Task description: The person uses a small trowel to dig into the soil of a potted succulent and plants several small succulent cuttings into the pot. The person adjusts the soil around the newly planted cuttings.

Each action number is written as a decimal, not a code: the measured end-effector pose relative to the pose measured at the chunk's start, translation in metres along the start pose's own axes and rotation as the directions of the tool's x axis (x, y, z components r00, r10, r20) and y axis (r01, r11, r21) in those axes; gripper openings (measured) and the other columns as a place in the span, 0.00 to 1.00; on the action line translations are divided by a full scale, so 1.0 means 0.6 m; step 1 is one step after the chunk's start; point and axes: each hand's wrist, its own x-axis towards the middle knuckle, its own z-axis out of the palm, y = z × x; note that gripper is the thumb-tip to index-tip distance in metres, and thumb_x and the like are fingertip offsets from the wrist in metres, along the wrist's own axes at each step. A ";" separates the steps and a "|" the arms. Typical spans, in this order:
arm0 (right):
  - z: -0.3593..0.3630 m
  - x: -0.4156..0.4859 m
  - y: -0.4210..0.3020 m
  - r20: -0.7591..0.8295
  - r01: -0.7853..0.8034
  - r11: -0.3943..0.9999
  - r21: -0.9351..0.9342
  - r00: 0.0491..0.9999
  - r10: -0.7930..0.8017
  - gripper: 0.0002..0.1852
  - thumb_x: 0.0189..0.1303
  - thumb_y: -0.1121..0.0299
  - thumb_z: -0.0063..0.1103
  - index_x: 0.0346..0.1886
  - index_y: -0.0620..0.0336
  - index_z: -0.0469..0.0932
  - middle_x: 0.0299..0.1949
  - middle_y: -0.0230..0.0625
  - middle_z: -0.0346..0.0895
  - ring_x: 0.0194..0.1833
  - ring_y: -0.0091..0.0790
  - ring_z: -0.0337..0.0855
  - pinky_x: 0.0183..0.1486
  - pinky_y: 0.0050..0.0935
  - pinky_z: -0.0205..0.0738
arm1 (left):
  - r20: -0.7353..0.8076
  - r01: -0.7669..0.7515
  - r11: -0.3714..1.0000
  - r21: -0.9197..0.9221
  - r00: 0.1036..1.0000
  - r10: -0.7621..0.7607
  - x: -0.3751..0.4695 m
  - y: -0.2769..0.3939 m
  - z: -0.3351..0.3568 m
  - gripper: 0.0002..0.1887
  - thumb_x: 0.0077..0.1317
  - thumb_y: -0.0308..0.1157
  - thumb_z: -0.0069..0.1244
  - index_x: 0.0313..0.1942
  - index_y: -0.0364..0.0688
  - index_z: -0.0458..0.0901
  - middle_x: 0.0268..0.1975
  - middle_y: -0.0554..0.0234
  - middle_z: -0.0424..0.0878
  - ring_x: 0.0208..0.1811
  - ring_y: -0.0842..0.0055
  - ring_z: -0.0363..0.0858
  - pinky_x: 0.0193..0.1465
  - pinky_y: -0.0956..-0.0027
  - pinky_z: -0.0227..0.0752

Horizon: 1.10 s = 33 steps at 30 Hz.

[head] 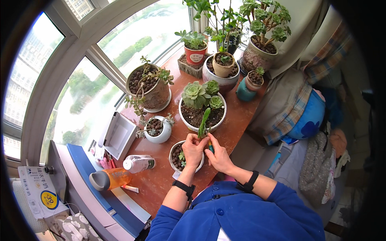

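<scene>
My left hand [194, 149] pinches the lower end of a green, spiny cactus stem [204, 123], which stands upright above the fingers. Close beside it, my right hand [221, 158] grips a small hand tool with a teal and yellow handle [210, 147]; its tip is largely hidden near the stem's base. Just beyond the hands sits a round white pot [183, 116] of dark soil with rosette succulents [195, 94]. Partly covered by my left hand and wrist is a smaller pot [172, 162] holding brown clay pebbles and small succulents.
Several potted succulents stand farther back on the reddish table [169, 211], including a large pot [156, 101] by the window. A white pot [162, 132], an open box [122, 140], a clear bottle [141, 163] and an orange bottle [113, 178] are at left. The table's edge runs along the right.
</scene>
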 end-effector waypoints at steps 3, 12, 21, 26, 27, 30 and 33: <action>0.001 0.002 -0.009 0.025 -0.025 1.000 -0.004 0.999 0.025 0.36 0.71 0.72 0.53 0.79 0.64 0.51 0.27 0.48 0.80 0.22 0.35 0.82 0.28 0.36 0.78 | -0.020 0.005 0.999 -0.036 1.000 -0.005 0.010 -0.006 -0.006 0.14 0.61 0.30 0.69 0.29 0.39 0.77 0.23 0.77 0.76 0.24 0.91 0.68 0.26 0.81 0.64; 0.000 0.016 -0.019 0.052 -0.007 1.000 -0.026 0.999 0.008 0.34 0.71 0.71 0.53 0.78 0.64 0.54 0.26 0.44 0.80 0.21 0.33 0.82 0.28 0.35 0.78 | -0.085 -0.015 0.991 -0.135 0.996 0.003 0.050 -0.016 -0.028 0.14 0.63 0.31 0.68 0.27 0.37 0.79 0.22 0.78 0.75 0.24 0.92 0.66 0.26 0.81 0.61; -0.043 0.015 -0.019 -0.062 -0.023 1.000 0.015 0.998 0.024 0.30 0.72 0.70 0.53 0.75 0.64 0.60 0.27 0.37 0.80 0.20 0.27 0.80 0.26 0.29 0.77 | -0.057 0.028 0.980 -0.195 0.998 -0.040 0.055 -0.028 -0.029 0.11 0.65 0.29 0.67 0.35 0.38 0.79 0.25 0.83 0.72 0.25 0.94 0.62 0.27 0.83 0.56; -0.067 0.018 -0.011 -0.097 -0.058 0.995 0.076 0.993 0.065 0.29 0.72 0.71 0.53 0.75 0.64 0.62 0.29 0.36 0.81 0.20 0.23 0.79 0.25 0.26 0.75 | -0.019 0.033 0.965 -0.260 0.999 -0.039 0.060 -0.041 -0.023 0.18 0.61 0.28 0.70 0.46 0.38 0.78 0.25 0.83 0.71 0.25 0.93 0.64 0.29 0.85 0.59; -0.069 0.017 -0.010 -0.091 -0.064 0.995 0.079 0.993 0.071 0.29 0.72 0.71 0.53 0.75 0.64 0.62 0.29 0.36 0.81 0.20 0.23 0.79 0.25 0.26 0.75 | -0.014 0.038 0.965 -0.259 0.999 -0.043 0.058 -0.043 -0.024 0.19 0.61 0.28 0.70 0.47 0.38 0.77 0.26 0.82 0.71 0.25 0.93 0.64 0.29 0.85 0.60; -0.069 0.014 -0.007 -0.076 -0.066 0.993 0.099 0.994 0.073 0.29 0.72 0.72 0.53 0.74 0.64 0.63 0.30 0.36 0.81 0.20 0.22 0.78 0.25 0.26 0.75 | -0.002 0.056 0.960 -0.276 0.998 -0.059 0.052 -0.049 -0.025 0.21 0.61 0.27 0.70 0.50 0.38 0.76 0.28 0.81 0.71 0.27 0.93 0.65 0.30 0.85 0.61; -0.070 0.012 -0.002 -0.058 -0.067 0.993 0.094 0.996 0.072 0.28 0.72 0.71 0.54 0.73 0.64 0.65 0.30 0.36 0.81 0.22 0.24 0.79 0.28 0.27 0.76 | -0.004 0.087 0.941 -0.327 0.996 -0.093 0.040 -0.051 -0.023 0.21 0.61 0.27 0.69 0.51 0.38 0.76 0.29 0.79 0.72 0.28 0.93 0.67 0.31 0.85 0.63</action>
